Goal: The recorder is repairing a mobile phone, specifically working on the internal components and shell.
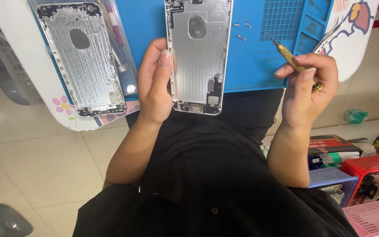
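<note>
presently:
left hand (pixel 154 83): gripping the silver phone housing (pixel 199 57) by its left edge, over the blue mat (pixel 259 66).
right hand (pixel 305 85): pinching a brass screwdriver (pixel 288 55).
second housing (pixel 82 59): lying on the tabletop (pixel 23 66), far left.

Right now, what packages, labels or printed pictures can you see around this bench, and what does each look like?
Clear plastic bag: upper left on the table, under the spare phone housing, with tools inside.
Flat box: lower right by the floor, dark lid with a red band.
Green wrapper: crumpled on the tiles, right.
Cartoon print: top right on the white table, colourful.
Flower print: table's left edge, pink and yellow.
</note>
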